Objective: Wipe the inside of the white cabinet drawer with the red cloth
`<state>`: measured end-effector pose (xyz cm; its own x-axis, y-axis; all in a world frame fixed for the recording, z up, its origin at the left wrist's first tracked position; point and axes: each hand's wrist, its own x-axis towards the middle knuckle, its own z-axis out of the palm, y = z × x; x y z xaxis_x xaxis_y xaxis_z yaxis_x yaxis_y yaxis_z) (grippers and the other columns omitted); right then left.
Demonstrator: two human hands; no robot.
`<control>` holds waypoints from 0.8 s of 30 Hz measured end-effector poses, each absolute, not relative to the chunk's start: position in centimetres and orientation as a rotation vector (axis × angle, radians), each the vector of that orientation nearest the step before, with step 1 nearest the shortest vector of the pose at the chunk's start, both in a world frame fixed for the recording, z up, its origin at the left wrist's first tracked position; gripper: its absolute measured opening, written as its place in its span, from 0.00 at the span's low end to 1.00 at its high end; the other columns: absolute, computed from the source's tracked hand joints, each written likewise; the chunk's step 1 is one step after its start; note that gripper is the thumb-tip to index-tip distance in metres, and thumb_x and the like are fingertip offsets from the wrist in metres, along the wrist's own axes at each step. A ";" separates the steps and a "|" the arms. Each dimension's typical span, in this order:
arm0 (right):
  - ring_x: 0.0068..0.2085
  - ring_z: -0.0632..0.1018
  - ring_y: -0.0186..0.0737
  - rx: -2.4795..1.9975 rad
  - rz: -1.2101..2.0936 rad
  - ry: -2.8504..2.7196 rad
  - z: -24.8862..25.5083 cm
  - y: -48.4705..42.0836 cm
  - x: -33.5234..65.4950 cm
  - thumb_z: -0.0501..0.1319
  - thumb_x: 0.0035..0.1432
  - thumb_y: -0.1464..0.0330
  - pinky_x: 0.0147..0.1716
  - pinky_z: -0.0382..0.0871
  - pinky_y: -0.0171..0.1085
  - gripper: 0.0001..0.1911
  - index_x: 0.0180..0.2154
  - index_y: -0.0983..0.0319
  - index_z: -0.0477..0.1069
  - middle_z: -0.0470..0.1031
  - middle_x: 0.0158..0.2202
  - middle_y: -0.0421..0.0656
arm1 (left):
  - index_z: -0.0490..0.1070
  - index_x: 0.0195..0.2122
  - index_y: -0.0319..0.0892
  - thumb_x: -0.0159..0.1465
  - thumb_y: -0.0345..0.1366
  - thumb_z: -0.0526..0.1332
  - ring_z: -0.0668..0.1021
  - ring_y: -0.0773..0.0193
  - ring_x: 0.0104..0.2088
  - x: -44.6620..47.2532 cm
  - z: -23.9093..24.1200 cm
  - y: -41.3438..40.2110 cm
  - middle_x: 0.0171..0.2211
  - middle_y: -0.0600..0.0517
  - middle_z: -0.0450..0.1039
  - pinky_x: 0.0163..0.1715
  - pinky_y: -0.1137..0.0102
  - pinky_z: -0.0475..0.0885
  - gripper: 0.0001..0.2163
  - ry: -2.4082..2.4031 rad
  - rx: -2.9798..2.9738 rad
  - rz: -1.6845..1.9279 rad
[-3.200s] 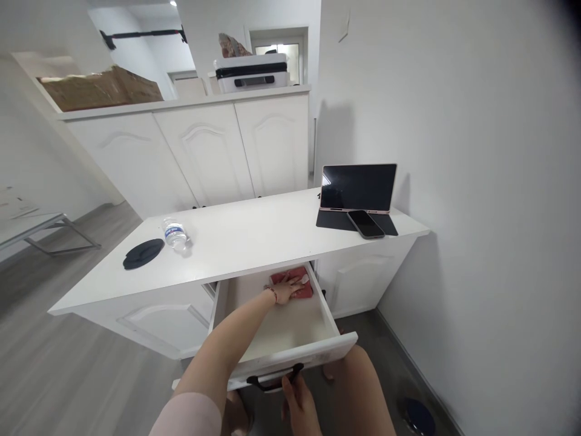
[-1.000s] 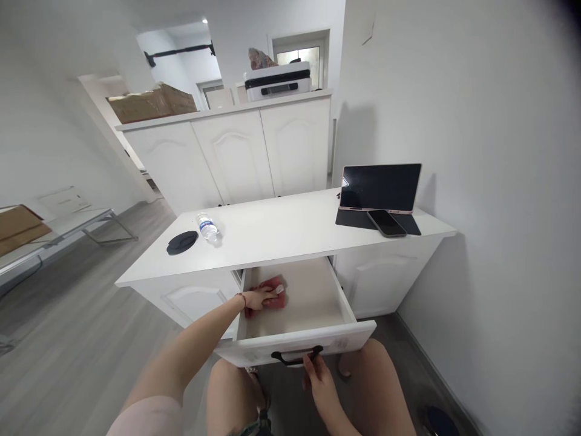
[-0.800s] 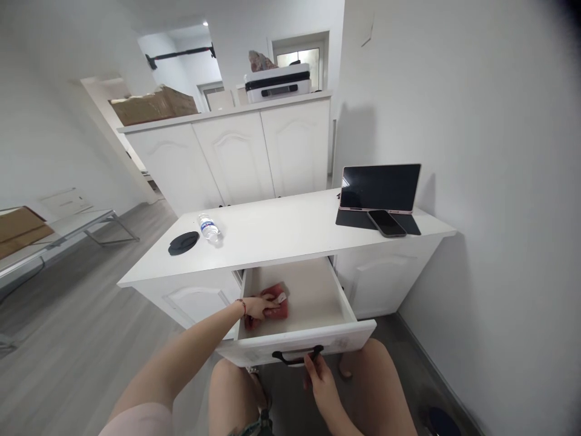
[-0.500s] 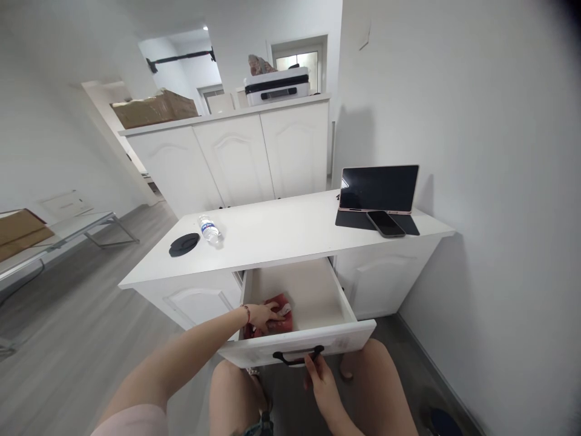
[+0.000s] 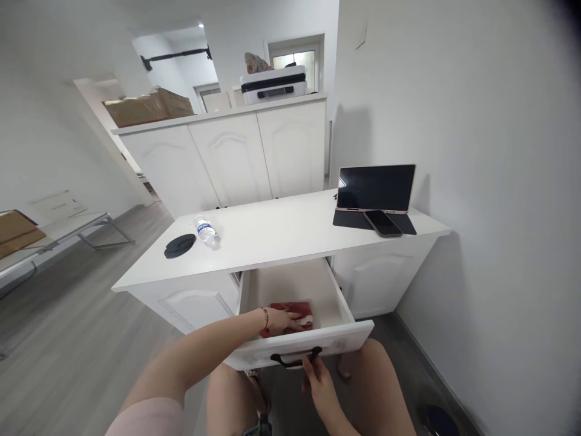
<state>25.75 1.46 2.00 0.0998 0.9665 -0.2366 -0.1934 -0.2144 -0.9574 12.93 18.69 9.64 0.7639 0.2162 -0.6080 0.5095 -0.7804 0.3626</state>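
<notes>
Red cloth (image 5: 298, 310): it lies on the floor of the open drawer, at the front, just behind the front panel and a little left of middle.
Your left hand (image 5: 281, 319): palm down on the cloth with the fingers stretched flat along it. You are pressing on it, not clenching it. A thin bracelet (image 5: 265, 317) sits on that wrist.
Drawer (image 5: 339, 298): pulled well out from under the white countertop, and only the cloth shows inside.
Drawer handle (image 5: 295, 361): a black bar on the front panel.
Your right hand (image 5: 318, 383): it comes up from below, and the fingertips are closed on the right part of the handle.
Countertop (image 5: 281, 233): white and long, directly above the drawer.
Left end of the top: a water bottle (image 5: 206, 231) lies on its side, just beside a black disc (image 5: 180, 245).
Right end of the top: a tablet (image 5: 376, 187) stands propped near the wall with its screen dark. A phone (image 5: 382, 223) lies face up in front of it.
Behind: a row of white cabinets (image 5: 236, 157), with a cardboard box (image 5: 145, 108) and a printer (image 5: 273, 85) on top.
</notes>
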 end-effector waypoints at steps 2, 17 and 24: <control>0.18 0.63 0.33 -1.290 1.364 -0.859 2.2 1.5 25.7 0.56 0.44 0.40 0.18 0.59 0.35 0.29 0.29 0.61 0.66 0.62 0.19 0.35 | 0.51 0.63 0.53 0.54 0.31 0.58 0.44 0.54 0.66 13.6 9.6 19.0 0.68 0.52 0.36 0.61 0.52 0.38 0.35 0.496 2.462 -0.759; 0.18 0.63 0.32 -1.266 1.403 -0.777 3.4 1.4 25.7 0.58 0.42 0.40 0.17 0.61 0.35 0.30 0.29 0.61 0.67 0.63 0.19 0.36 | 0.47 0.65 0.43 0.53 0.22 0.53 0.41 0.57 0.66 18.0 8.0 25.0 0.68 0.44 0.39 0.62 0.51 0.39 0.37 0.519 2.622 -0.729; 0.17 0.62 0.31 -1.255 1.417 -0.803 3.3 1.6 25.7 0.57 0.43 0.40 0.16 0.59 0.34 0.30 0.30 0.61 0.66 0.62 0.20 0.35 | 0.48 0.64 0.46 0.55 0.22 0.53 0.41 0.55 0.66 19.7 7.0 27.7 0.68 0.47 0.37 0.62 0.52 0.38 0.35 0.761 2.573 -0.631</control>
<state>25.70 1.55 3.31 0.0799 0.9591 -0.2717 -0.2598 -0.2431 -0.9346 19.69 27.69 7.02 0.7522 0.4103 -0.5156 0.5824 -0.7800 0.2289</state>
